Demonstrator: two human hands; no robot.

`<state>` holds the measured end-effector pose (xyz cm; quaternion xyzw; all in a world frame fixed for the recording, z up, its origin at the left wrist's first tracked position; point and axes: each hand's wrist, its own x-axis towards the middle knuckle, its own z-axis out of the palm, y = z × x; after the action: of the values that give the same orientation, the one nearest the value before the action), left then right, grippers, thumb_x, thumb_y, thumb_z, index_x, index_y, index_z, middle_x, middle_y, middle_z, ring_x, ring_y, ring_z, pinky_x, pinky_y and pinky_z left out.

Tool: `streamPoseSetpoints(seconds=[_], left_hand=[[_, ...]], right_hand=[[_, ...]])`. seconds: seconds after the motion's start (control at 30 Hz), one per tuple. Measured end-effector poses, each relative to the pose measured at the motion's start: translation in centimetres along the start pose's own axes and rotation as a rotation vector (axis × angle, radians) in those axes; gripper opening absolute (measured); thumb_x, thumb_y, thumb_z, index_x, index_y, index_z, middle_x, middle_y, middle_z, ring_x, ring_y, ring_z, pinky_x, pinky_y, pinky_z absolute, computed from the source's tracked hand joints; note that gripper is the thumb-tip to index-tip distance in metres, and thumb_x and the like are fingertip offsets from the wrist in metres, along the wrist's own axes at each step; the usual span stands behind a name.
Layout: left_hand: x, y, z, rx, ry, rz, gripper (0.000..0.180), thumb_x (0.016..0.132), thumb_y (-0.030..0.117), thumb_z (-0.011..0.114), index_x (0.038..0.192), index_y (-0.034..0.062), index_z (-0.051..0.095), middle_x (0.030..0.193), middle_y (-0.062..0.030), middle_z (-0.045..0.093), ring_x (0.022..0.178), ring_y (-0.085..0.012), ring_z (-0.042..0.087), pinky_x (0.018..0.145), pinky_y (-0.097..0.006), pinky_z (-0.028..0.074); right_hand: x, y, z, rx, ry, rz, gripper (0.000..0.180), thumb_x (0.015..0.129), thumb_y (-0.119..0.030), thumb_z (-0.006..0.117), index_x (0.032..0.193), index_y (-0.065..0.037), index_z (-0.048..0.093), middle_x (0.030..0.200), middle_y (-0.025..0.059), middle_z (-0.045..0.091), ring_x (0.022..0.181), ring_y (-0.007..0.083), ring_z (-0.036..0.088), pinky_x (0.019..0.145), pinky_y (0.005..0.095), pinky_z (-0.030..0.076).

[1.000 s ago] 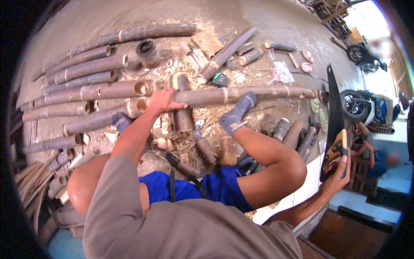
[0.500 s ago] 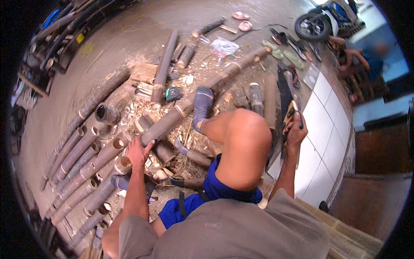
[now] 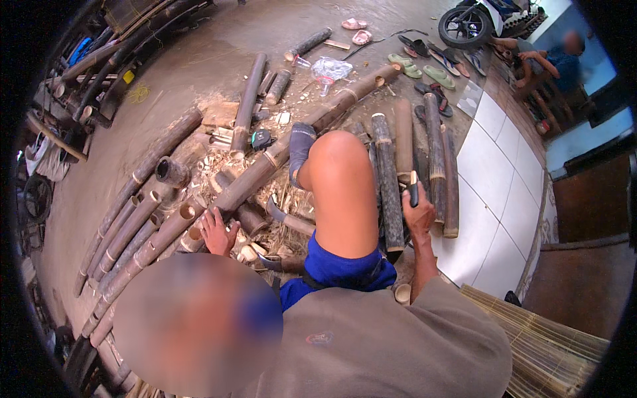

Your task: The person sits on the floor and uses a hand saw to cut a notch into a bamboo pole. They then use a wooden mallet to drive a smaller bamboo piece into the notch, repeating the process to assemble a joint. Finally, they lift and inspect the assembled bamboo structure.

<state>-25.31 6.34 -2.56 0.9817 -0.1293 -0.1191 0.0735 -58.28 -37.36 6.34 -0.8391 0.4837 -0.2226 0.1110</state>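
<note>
A long brown bamboo pole [image 3: 249, 179] lies diagonally across the chips, with my sock-covered foot [image 3: 302, 147] against it. My left hand [image 3: 217, 233] is open, fingers spread, at the pole's near end; I cannot tell whether the fingertips touch it. My right hand [image 3: 419, 211] is closed round the handle of a hand saw [image 3: 414, 190], right of my raised knee. The saw is turned nearly edge-on, so its blade hardly shows. A curved knife [image 3: 292, 220] lies among the shavings between the left hand and my leg.
Several cut bamboo lengths [image 3: 151, 245] lie at the left, others [image 3: 387, 186] right of my knee. A tape measure [image 3: 261, 139] and a clear plastic bag [image 3: 331, 68] lie beyond. White floor tiles [image 3: 491, 179] border the right. A person [image 3: 554, 66] sits far right near a motorcycle [image 3: 466, 26].
The saw has swung from broadside to nearly edge-on as my right hand moved left toward my knee. My left hand has shifted slightly down, fingers spreading. My knee has moved left.
</note>
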Motion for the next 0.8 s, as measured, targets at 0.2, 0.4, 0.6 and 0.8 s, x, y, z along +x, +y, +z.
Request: streamPoseSetpoints(seconds=[0.2, 0.4, 0.6, 0.8], left_hand=[[0.6, 0.0, -1.1, -0.015, -0.101, -0.013, 0.096, 0.086, 0.062, 0.068, 0.161, 0.0117, 0.033, 0.169, -0.016, 0.025, 0.155, -0.0362, 0.025, 0.123, -0.058, 0.023], [1.8, -4.6, -1.2, -0.155, -0.083, 0.075, 0.085, 0.087, 0.062, 0.068, 0.149, 0.0083, 0.046, 0.153, -0.0178, 0.051, 0.139, -0.0358, 0.05, 0.111, -0.062, 0.038], [0.4, -3.5, -1.3, -0.114, 0.023, 0.044, 0.079, 0.087, 0.062, 0.068, 0.144, 0.0103, 0.05, 0.144, -0.0174, 0.059, 0.133, -0.0399, 0.055, 0.106, -0.068, 0.038], [2.1, -5.4, 0.4, -0.146, -0.031, 0.027, 0.072, 0.09, 0.061, 0.064, 0.142, 0.0127, 0.053, 0.138, -0.015, 0.063, 0.126, -0.0385, 0.06, 0.105, -0.07, 0.038]], right_hand=[[-2.8, 3.0, 2.7, -0.065, -0.315, 0.036, 0.086, 0.089, -0.047, 0.069, 0.156, -0.006, 0.036, 0.13, 0.0301, 0.064, 0.112, 0.0488, 0.065, 0.092, 0.056, 0.053], [-4.5, 6.6, 6.2, -0.002, -0.288, -0.002, 0.094, 0.091, -0.032, 0.07, 0.163, -0.009, 0.014, 0.148, 0.03, 0.049, 0.128, 0.0476, 0.056, 0.104, 0.0533, 0.048], [-5.0, 7.3, 5.9, 0.098, -0.324, -0.032, 0.096, 0.09, -0.024, 0.07, 0.165, -0.012, 0.011, 0.156, 0.0281, 0.041, 0.136, 0.0464, 0.05, 0.109, 0.0523, 0.044], [-4.1, 8.4, 6.3, 0.136, -0.432, 0.007, 0.09, 0.093, -0.028, 0.068, 0.164, -0.008, 0.018, 0.159, 0.0296, 0.037, 0.141, 0.0467, 0.044, 0.113, 0.0498, 0.04]])
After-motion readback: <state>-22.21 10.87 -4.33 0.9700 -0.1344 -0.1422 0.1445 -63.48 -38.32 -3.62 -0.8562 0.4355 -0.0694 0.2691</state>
